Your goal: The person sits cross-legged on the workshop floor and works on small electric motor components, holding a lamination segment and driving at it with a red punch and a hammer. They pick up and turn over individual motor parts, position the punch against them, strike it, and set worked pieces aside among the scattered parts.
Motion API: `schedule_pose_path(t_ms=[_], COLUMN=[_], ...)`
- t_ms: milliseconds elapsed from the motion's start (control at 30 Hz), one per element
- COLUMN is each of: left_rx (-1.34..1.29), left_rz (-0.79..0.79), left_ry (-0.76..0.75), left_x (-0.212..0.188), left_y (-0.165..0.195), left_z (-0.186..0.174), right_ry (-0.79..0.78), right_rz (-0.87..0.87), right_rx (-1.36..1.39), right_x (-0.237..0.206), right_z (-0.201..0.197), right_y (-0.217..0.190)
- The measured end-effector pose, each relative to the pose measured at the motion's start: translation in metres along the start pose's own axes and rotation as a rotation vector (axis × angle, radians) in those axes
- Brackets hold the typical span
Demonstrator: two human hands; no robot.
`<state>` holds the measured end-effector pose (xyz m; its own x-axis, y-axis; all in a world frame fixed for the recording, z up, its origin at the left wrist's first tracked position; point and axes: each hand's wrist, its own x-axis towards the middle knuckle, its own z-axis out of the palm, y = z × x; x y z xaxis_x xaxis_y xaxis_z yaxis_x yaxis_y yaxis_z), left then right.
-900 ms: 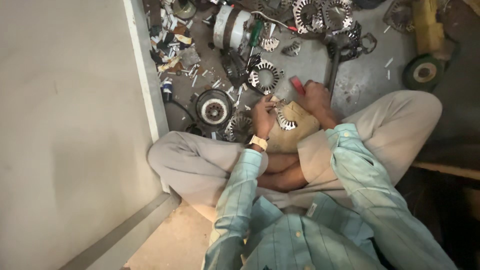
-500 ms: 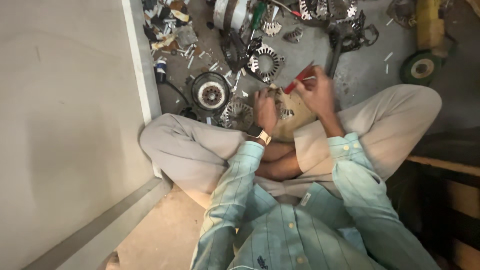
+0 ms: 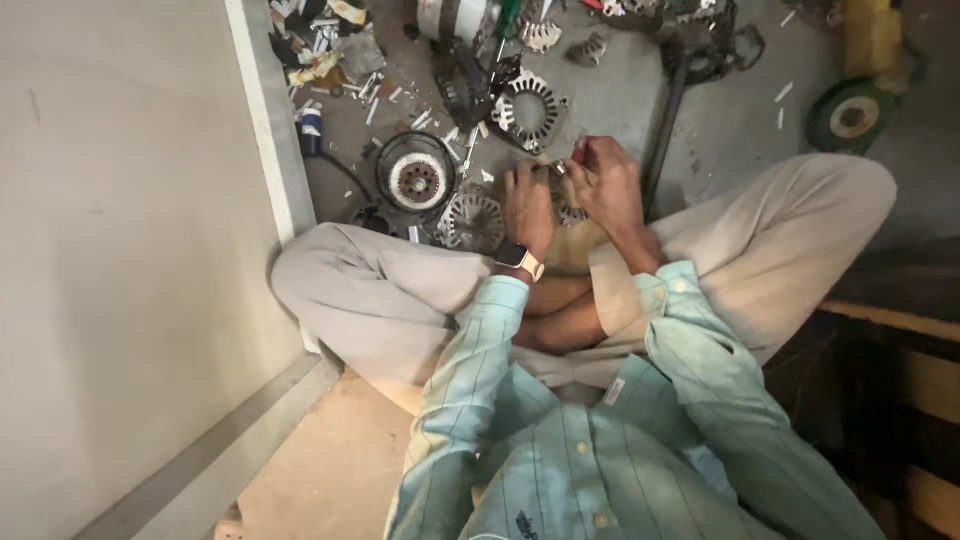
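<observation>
Shirt (image 3: 590, 440) pale teal, thin-striped; trousers (image 3: 380, 300) beige; grinding disc (image 3: 850, 115) green.

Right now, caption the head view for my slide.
Seated cross-legged, left hand and right hand work a metal motor part among scattered parts.

Clutter we see on the workshop floor

We see a round black motor housing (image 3: 416, 180) by the pale wall panel (image 3: 120, 250); a toothed stator ring (image 3: 528, 108) beyond it; a green grinding disc (image 3: 852, 116) far right; paper scraps (image 3: 320, 50) top left.
</observation>
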<state>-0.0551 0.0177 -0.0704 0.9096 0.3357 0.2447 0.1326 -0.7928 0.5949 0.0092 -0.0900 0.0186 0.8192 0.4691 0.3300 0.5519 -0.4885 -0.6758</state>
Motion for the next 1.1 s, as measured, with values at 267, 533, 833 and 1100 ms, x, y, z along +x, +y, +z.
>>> schedule_pose_path(t_ms=[267,533,833,1100], left_rx=[-0.021,-0.087,-0.068,-0.081], left_rz=[-0.060,-0.172,-0.143,-0.180], left_ry=[0.061,-0.073,-0.063,-0.046], left_x=[-0.021,-0.030,-0.026,-0.015], left_y=[-0.017,-0.022,-0.024,-0.009], left_z=[-0.016,-0.016,-0.005,-0.024], right_ry=[-0.071,0.116,0.060,0.145], right_rz=[0.239,-0.009,0.181,0.113], right_rx=[0.015,-0.028,-0.014,-0.034], right_x=[-0.014,-0.023,-0.020,-0.016], right_z=[0.024,0.029,0.033,0.034], right_y=[-0.020,-0.013,-0.015,-0.014])
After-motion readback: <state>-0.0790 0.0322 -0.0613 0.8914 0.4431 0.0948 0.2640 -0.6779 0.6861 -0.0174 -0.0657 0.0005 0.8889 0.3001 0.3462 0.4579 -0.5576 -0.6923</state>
